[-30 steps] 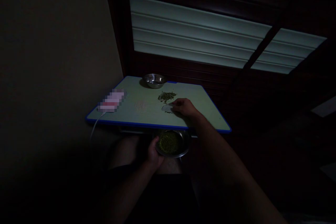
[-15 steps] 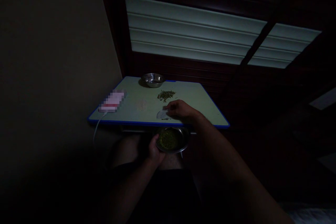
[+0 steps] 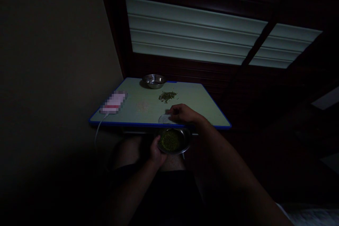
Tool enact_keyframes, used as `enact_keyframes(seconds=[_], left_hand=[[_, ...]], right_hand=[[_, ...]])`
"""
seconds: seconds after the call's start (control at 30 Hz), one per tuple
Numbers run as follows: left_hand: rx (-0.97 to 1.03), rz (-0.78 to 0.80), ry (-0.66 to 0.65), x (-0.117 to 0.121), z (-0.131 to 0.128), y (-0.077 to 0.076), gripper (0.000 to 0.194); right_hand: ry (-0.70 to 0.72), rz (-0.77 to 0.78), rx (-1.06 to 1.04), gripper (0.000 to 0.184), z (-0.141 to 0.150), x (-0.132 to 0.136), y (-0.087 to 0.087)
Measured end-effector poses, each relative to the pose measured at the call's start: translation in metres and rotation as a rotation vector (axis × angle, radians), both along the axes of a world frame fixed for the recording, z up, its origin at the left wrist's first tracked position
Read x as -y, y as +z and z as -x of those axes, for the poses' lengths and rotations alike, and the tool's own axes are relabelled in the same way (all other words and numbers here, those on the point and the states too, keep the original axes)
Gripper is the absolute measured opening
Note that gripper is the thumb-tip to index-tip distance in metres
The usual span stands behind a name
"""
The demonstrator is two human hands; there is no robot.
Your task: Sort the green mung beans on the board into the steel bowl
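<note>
My left hand (image 3: pixel 156 151) is closed on the rim of a metal bowl (image 3: pixel 186 143), held just under the table's front edge. Small green beans or grains (image 3: pixel 170 140) lie in that bowl. Over the near part of the tabletop, my right hand (image 3: pixel 182 113) pinches a pale, translucent round disc (image 3: pixel 164 118), which lies low against the surface by the front edge. Beyond the hand is a loose pile of small greenish grains (image 3: pixel 167 96). The dim light hides the grains' exact kind.
The pale table (image 3: pixel 206 104) has a blue rim. A second metal bowl (image 3: pixel 154 81) stands at its back. A phone-like pink object (image 3: pixel 114 102), blurred out, lies at the left with a white cable (image 3: pixel 97 129). A wall (image 3: pixel 60 42) rises on the left, dark slatted doors (image 3: pixel 185 31) behind.
My right hand has drawn the disc toward the table's front edge, away from the pile; grains seen by the disc earlier no longer show there. The left hand keeps holding the bowl.
</note>
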State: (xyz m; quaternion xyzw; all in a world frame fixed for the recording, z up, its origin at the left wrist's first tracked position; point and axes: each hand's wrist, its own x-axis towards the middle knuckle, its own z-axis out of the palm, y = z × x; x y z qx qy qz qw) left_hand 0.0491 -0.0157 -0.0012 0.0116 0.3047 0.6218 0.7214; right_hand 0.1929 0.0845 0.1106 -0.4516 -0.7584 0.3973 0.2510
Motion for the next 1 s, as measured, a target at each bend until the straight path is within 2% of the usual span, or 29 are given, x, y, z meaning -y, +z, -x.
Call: enact_keyframes(seconds=[0.37, 0.73, 0.9, 1.0], left_hand=[[0.037, -0.008, 0.003, -0.001, 0.000, -0.002, 0.026], [0.038, -0.022, -0.009, 0.000, -0.001, 0.004, 0.025], [0.019, -0.016, -0.008, -0.001, 0.000, -0.001, 0.023], [0.005, 0.005, 0.000, -0.001, 0.000, -0.003, 0.024]], right_hand=[[0.061, 0.150, -0.171, 0.034, -0.008, 0.001, 0.000], [0.094, 0.174, -0.163, 0.036, -0.013, -0.004, -0.003], [0.037, 0.210, -0.217, 0.035, -0.014, -0.012, 0.003], [-0.125, 0.153, -0.271, 0.029, -0.009, -0.027, 0.004]])
